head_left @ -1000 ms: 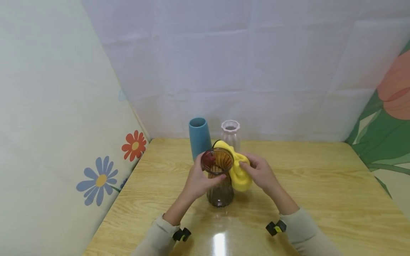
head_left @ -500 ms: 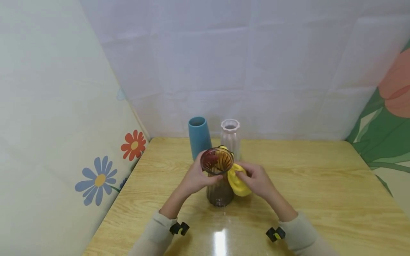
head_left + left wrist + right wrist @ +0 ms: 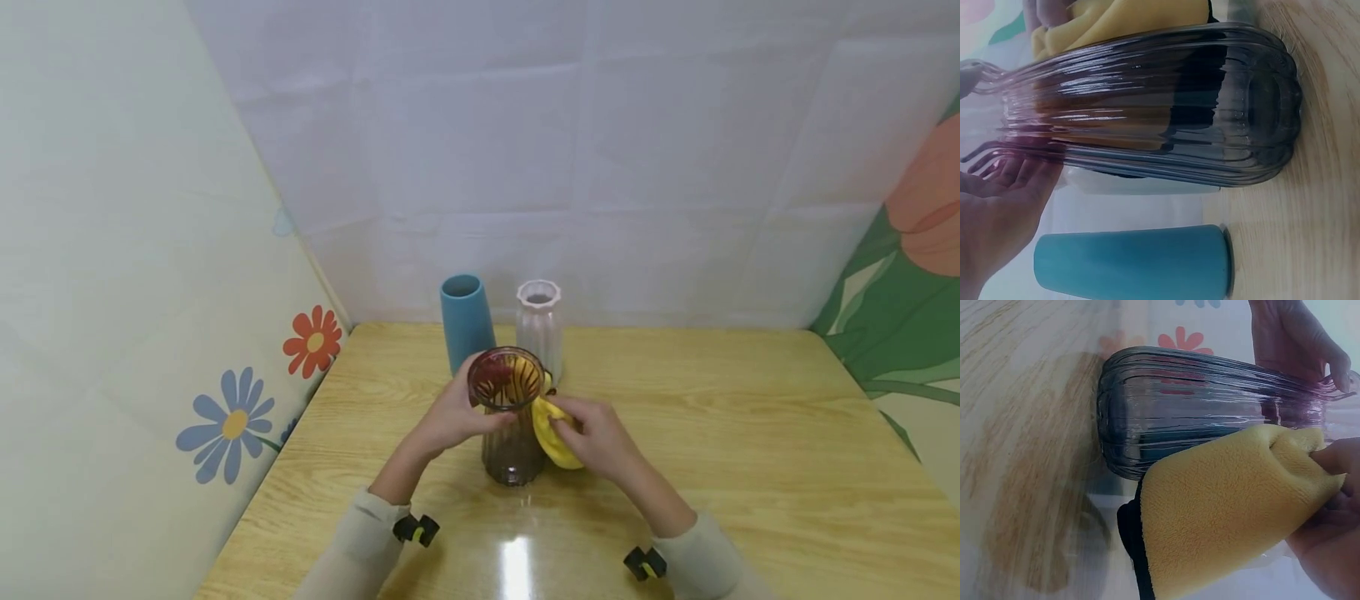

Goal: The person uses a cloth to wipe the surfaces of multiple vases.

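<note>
A ribbed, tinted glass vase stands upright on the wooden table, its flared rim reddish and its body smoky grey. My left hand grips its neck, thumb on the near side and fingers round the far side. With thumb and fingers, my right hand pinches a yellow cloth against the vase's right side. In the right wrist view the cloth looks fluffy with a black edge and covers part of the glass. Through the glass, more of the cloth shows behind the vase in the left wrist view.
Behind the glass vase stand a smooth blue vase on the left and a pale pinkish ribbed vase on the right. The wooden table reaches back to a white cloth backdrop. Flower-printed sheets hang at the sides.
My right hand has drawn the yellow cloth down and round the far side of the glass vase, uncovering the pale vase. My left hand keeps its grip on the neck.
</note>
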`<state>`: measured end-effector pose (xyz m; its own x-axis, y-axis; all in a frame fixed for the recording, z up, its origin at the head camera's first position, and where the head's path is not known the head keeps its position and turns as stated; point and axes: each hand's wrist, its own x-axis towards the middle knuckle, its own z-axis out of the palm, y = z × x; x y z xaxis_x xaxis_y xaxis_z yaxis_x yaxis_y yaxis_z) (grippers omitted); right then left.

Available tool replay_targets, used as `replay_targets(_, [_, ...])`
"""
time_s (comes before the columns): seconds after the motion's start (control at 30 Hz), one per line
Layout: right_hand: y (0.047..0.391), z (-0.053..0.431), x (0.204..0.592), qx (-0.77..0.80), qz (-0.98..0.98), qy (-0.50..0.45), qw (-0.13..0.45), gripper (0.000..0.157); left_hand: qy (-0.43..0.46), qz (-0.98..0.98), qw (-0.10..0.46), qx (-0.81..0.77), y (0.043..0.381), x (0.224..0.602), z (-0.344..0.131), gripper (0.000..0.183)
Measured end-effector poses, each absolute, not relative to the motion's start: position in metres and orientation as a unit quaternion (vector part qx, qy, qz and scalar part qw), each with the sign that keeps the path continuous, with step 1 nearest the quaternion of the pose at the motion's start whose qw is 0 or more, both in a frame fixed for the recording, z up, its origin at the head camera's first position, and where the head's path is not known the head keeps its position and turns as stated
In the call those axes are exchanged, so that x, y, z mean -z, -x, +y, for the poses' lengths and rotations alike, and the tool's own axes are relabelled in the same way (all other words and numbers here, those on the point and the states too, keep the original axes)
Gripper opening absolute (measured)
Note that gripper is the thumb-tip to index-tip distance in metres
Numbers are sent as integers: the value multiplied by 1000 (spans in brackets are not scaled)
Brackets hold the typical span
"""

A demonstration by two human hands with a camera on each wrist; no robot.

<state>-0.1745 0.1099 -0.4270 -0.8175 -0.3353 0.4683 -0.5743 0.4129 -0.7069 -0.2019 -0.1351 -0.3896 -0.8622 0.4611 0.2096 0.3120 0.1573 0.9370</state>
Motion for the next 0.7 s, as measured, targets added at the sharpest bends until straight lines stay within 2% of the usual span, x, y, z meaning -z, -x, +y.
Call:
replay_targets(0.3, [171, 112, 435, -440, -845, -277, 123, 31, -280, 740, 94, -604, 210, 393, -140, 87])
replay_targets(0.7, [171, 115, 447, -393, -864, -303, 77, 28, -287, 732, 116, -608, 216, 394, -145, 88])
